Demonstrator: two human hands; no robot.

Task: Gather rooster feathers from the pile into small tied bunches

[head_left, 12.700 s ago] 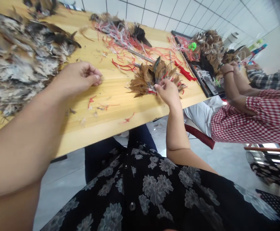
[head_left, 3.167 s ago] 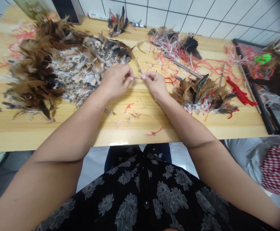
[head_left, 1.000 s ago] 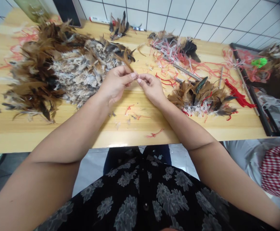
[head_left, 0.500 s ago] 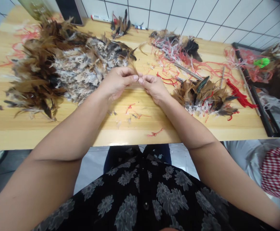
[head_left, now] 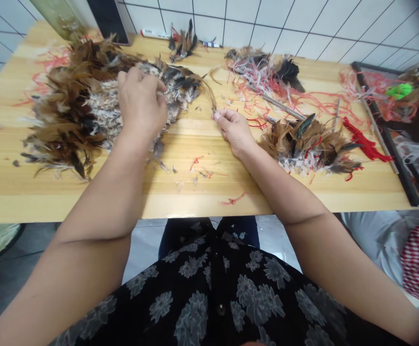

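On the table (head_left: 180,192), the feather heap (head_left: 72,110) fills the left half, and the left hand (head_left: 141,103) lies on its right part. The right hand (head_left: 234,129) is over the table's middle, just right of the heap, pinching a feather (head_left: 209,93) that rises behind it. A smaller bundle (head_left: 306,144) lies right of that hand, with a tangle of strings (head_left: 263,72) behind it, a tray (head_left: 413,192) at the far right end, and a tuft (head_left: 182,43) and pen (head_left: 155,33) along the back edge.
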